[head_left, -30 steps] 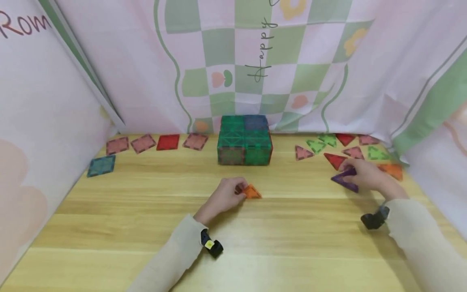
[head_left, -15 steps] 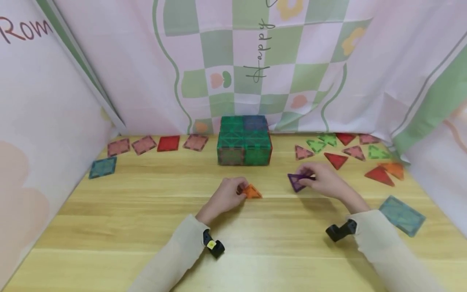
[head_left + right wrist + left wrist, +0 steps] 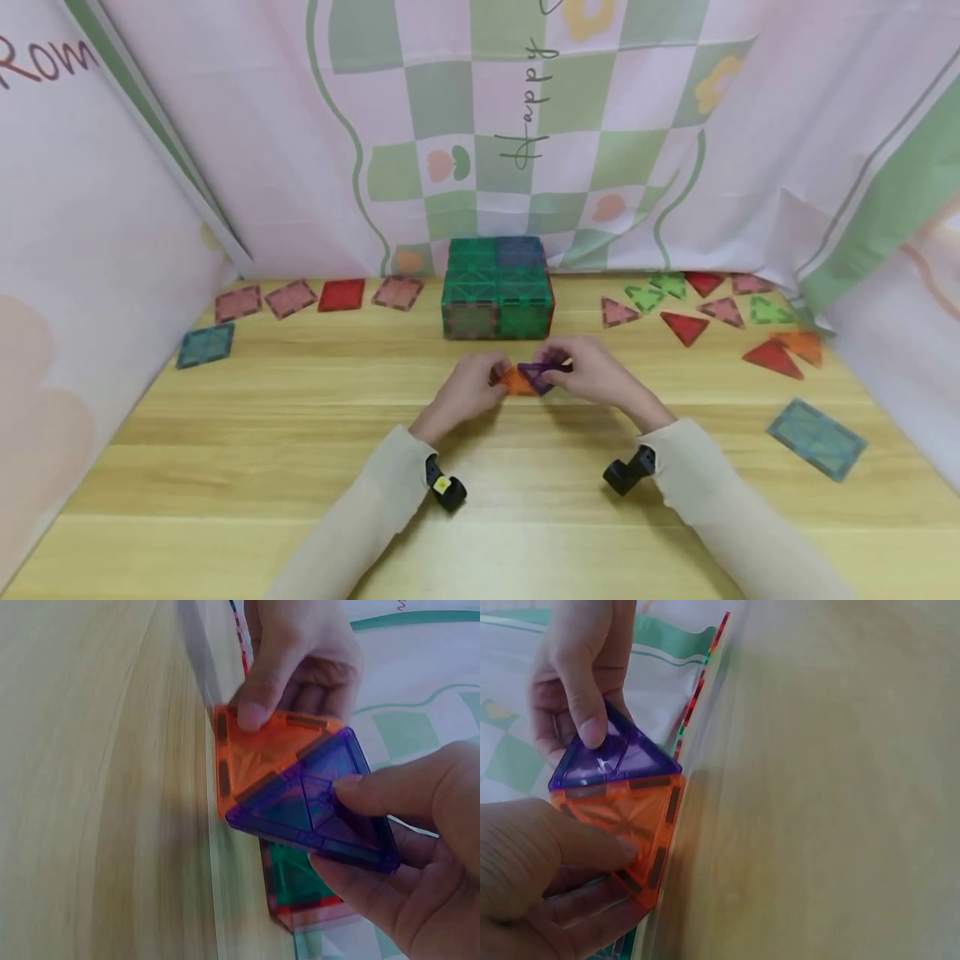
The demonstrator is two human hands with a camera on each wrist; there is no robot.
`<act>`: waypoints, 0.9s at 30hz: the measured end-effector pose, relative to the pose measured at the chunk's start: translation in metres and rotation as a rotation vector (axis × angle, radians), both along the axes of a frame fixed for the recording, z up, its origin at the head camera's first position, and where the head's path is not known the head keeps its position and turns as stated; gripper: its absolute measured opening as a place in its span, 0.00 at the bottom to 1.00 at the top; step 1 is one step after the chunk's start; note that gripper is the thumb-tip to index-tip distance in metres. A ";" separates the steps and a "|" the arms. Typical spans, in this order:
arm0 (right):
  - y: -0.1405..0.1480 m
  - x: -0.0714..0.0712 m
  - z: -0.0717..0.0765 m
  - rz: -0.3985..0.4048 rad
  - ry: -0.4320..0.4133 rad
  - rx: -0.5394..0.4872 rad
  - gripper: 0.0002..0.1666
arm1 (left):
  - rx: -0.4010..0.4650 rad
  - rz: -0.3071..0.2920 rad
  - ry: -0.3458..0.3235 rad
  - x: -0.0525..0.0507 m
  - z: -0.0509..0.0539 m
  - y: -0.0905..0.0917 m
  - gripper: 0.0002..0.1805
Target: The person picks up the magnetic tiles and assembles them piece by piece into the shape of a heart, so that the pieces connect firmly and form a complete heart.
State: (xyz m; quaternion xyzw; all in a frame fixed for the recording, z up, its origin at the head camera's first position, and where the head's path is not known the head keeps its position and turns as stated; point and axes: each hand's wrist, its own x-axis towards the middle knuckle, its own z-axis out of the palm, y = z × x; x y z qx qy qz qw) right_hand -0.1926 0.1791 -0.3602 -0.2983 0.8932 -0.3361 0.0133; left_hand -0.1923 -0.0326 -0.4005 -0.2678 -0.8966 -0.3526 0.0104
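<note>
Cloth walls [image 3: 438, 100]: "Happy" sideways at back, "Rom" on left. Table [image 3: 187, 467] below; mostly green tile box [image 3: 497, 287] near its back, probably set there to leave me room. My left hand [image 3: 468, 387] pinches the orange triangle [image 3: 630, 810], my right hand [image 3: 600, 375] the purple triangle [image 3: 300, 802], both in front of the box, edges meeting, maybe lapping; gripped away from that seam, likely so nothing blocks it. Can't tell if joined. No brand readable.
</note>
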 end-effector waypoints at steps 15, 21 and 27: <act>-0.014 -0.004 -0.004 0.030 -0.021 -0.067 0.05 | 0.152 0.023 0.020 -0.001 0.007 0.005 0.05; 0.009 -0.019 0.000 0.007 -0.128 -0.130 0.12 | 0.122 0.032 0.011 -0.002 0.009 0.006 0.06; 0.047 -0.058 0.003 -0.270 -0.032 -0.047 0.18 | 0.115 0.053 -0.044 -0.002 0.008 0.004 0.06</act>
